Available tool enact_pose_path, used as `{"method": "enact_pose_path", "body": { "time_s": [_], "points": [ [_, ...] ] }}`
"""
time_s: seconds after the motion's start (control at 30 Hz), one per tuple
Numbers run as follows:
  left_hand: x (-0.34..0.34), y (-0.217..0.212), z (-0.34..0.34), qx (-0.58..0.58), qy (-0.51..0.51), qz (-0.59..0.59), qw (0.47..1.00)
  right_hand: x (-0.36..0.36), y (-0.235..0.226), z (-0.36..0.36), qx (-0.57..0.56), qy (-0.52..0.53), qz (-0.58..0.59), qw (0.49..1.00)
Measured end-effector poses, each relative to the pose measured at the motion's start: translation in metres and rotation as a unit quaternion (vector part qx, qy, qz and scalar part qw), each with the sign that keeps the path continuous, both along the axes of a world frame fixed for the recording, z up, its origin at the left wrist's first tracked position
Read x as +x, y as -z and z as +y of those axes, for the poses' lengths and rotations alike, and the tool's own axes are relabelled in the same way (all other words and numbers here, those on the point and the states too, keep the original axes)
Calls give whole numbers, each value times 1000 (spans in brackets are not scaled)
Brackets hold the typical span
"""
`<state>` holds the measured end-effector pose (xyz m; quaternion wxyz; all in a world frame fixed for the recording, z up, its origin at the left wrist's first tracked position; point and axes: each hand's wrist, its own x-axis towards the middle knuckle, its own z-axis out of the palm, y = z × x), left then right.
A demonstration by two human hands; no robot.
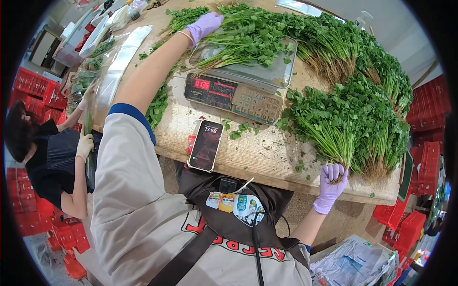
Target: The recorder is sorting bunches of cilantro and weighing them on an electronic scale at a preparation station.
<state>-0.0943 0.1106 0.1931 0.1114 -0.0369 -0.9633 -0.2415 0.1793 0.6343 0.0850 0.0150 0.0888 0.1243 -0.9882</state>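
My right hand [331, 183], in a purple glove, is closed around the root end of a coriander bunch [329, 126] at the table's front right. The bunch's leaves spread away from me over the pile. My left arm reaches across the table. The gloved left hand [205, 26] lies beside loose coriander [248, 40] on the scale, its fingers stretched out toward the greens; the fingertips are partly hard to make out. The digital scale [257, 102] has a metal pan with a red lit display and a keypad in front.
Heaped coriander with roots [334, 52] fills the table's back and right. A phone [206, 145] lies at the front edge of the wooden table [248, 162]. Clear plastic bags [121, 62] lie at left, where a co-worker [52, 157] handles greens. Red crates [424, 167] stand at right.
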Motion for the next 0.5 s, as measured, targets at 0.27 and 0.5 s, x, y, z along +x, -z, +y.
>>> {"method": "enact_pose_path", "body": {
  "time_s": [0.27,0.5],
  "points": [
    [18,-38,36,56,19,-170,984,1,3,1,-3,3,-5,1000],
    [30,-103,71,0,233,384,894,1,6,2,3,0,-3,1000]
  ]
}}
